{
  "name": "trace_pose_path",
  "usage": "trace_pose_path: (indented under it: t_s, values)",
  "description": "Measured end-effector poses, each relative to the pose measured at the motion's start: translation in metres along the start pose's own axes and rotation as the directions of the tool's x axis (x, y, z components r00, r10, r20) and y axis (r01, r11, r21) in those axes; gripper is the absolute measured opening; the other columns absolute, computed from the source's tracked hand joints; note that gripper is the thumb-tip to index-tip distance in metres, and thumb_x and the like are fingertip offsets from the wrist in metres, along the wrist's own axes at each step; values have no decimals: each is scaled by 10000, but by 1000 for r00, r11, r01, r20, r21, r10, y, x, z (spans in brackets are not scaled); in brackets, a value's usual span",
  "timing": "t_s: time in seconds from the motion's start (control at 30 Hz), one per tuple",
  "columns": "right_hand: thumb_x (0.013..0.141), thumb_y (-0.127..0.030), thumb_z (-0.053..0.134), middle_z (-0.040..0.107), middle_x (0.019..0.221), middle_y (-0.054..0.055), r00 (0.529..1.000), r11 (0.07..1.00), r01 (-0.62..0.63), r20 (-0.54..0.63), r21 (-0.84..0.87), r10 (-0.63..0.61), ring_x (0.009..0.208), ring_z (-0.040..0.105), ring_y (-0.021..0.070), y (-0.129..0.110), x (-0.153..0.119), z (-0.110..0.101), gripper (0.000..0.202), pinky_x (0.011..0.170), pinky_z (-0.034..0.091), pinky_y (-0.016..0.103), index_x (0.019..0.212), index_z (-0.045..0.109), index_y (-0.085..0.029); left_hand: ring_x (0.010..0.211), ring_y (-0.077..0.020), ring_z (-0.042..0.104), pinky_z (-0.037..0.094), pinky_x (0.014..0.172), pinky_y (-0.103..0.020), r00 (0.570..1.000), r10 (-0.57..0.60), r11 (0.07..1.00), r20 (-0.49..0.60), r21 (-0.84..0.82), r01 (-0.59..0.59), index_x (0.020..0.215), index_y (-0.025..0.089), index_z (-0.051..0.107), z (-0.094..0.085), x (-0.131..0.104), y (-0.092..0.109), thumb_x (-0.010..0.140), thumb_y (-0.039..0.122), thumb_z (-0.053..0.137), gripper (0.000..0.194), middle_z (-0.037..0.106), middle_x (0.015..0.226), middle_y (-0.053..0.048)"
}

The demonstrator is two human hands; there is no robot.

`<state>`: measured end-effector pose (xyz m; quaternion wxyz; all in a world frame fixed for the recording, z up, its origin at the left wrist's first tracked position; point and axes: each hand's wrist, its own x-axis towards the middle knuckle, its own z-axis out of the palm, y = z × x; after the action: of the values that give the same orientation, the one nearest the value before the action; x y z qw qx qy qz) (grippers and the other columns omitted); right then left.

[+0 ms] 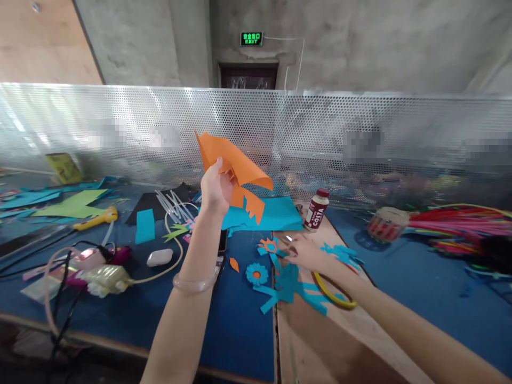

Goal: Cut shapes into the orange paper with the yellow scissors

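My left hand (218, 186) is raised above the table, its fingers closed round a curled orange sheet (236, 157) with a jagged cut lower edge. Low over the wooden board (304, 346) is my right hand (302, 250), its fingers pinched together with a small shiny metallic tip showing between them; the rest of that item is hidden. Just left of this hand lies an orange fringed paper piece (268, 245). A blue paper flower (256, 274) with an orange centre and a small orange petal (234, 265) lie nearer the left arm. Blue paper scraps (286, 282) spread below my right hand.
A Costa bottle (317, 209) stands beyond my right hand, near a blue sheet (276, 213). A yellow ring (334, 293) lies by the right forearm. Left are a white case (160, 257), cables and a yellow glue gun (96, 218). Coloured stems (460, 221) lie right, before a perforated metal screen (240, 112).
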<state>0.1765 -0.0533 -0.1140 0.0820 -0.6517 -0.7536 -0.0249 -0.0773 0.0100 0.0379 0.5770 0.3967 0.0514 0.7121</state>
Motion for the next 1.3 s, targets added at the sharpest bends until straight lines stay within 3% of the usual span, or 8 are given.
trace_pose_path:
  t_s: [0.2,0.57,0.67,0.77,0.9,1.0,1.17,1.3]
  values:
    - [800,-304,590,648,950,69,995,999,-40,-91,30,43,974,544,244,-20,7,25,131,790,352,327,824,633,-182,969,-197,648,492,844,-314,999,-41,999,6,-4,41,1124,170,608,4,-2,-4,886,272,506,278,695,1060,-98]
    - [883,-406,495,628,1038,185,947,953,-262,-230,-153,223,1055,508,373,37,-53,-2,305,832,356,450,972,627,-145,1006,-210,647,509,846,-332,998,-38,999,-44,33,40,1052,168,628,-2,2,-5,891,269,476,244,698,1051,-96]
    - [906,-396,461,605,1103,192,955,982,-170,-257,-80,145,1096,483,369,14,-47,2,330,894,343,491,1027,634,-143,999,-215,652,512,849,-340,998,-55,997,-41,47,57,1030,157,625,-4,4,-10,877,272,496,230,700,1039,-100]
    - [901,-323,505,651,1066,109,990,964,121,-98,236,-100,1127,497,286,-26,-28,7,213,997,315,465,949,673,-203,988,-218,655,513,850,-342,997,-77,996,-15,53,77,1024,155,622,-4,4,-14,870,275,509,226,703,1019,-99]
    - [788,-460,668,606,1178,93,990,929,138,-68,344,-121,1161,456,311,-70,-12,13,275,967,343,481,908,695,-214,961,-216,661,512,840,-341,994,-108,991,-6,74,108,1000,155,619,-1,2,-15,853,266,527,206,706,1003,-93]
    - [717,-321,738,635,1043,68,993,896,117,-37,428,-113,1081,497,281,-88,-12,18,163,949,347,475,772,653,-194,962,-213,662,507,849,-341,993,-121,989,10,89,119,1006,147,615,0,1,-15,848,264,530,215,704,1021,-100]
    - [708,-172,648,632,862,32,999,834,33,-9,551,-33,830,580,186,-96,-13,17,179,698,457,304,873,580,-184,994,-218,656,506,868,-349,989,-145,986,35,88,141,1022,151,625,1,-1,-17,851,259,513,231,705,1031,-97]
    - [795,-176,522,628,934,23,997,779,14,-65,627,34,764,602,138,-64,-21,-6,346,665,483,268,1139,504,-198,1053,-244,639,517,874,-363,981,-189,980,52,73,185,1034,154,627,8,-6,-11,862,286,496,253,696,1056,-100]
